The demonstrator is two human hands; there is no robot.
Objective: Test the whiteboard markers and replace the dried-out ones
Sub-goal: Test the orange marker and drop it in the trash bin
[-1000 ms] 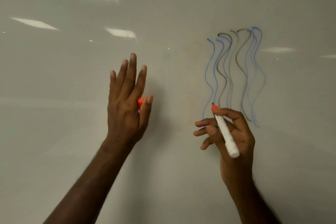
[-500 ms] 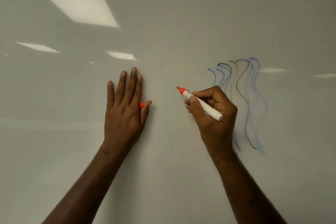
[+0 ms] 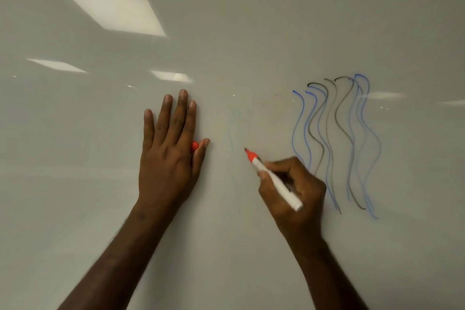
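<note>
My left hand (image 3: 168, 158) lies flat against the whiteboard (image 3: 88, 196) with its fingers straight. A red marker cap (image 3: 194, 145) is pinched between its thumb and the side of the index finger, mostly hidden by the hand. My right hand (image 3: 302, 194) grips a white marker (image 3: 276, 181) with a red collar. The marker's tip points up and left and meets the board right of my left thumb. No clear red line shows at the tip.
Several blue and black wavy test lines (image 3: 337, 133) run down the board right of my right hand. A very faint pale line (image 3: 232, 138) runs down between my two hands. Ceiling lights (image 3: 113, 7) reflect at the upper left.
My right hand moved left from the wavy lines with the marker, then slid down the board. My left hand settled flat on the board, the cap still under its thumb.
</note>
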